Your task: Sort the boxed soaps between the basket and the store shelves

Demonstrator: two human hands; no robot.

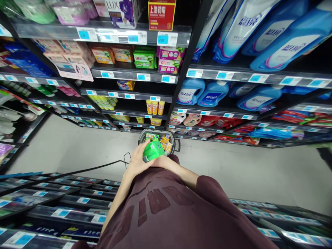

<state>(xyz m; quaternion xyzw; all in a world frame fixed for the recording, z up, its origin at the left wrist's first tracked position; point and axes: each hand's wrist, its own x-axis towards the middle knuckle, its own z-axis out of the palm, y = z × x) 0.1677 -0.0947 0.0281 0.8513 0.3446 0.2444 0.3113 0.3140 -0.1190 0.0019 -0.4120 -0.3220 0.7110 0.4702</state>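
Observation:
My left hand (137, 157) is wrapped around a bright green package (153, 150), which looks like a pack of soap, in front of my body. Against the lower side of that package lies my right hand (160, 161); its fingers are hidden, so whether it also grips the package cannot be made out. Just beyond both hands, a grey shopping basket (142, 137) with a dark handle stands on the floor. Inside it are green packs (152, 137) and yellow-orange packs (166, 141), partly covered by my hands and the green package.
Shelves ahead carry boxed soaps (144, 58), a red soap box (162, 14) and yellow canisters (155, 107). Blue detergent bottles (212, 93) fill shelves at the right. Behind me runs another shelf row (64, 211). Grey floor (223, 166) stretches along the aisle.

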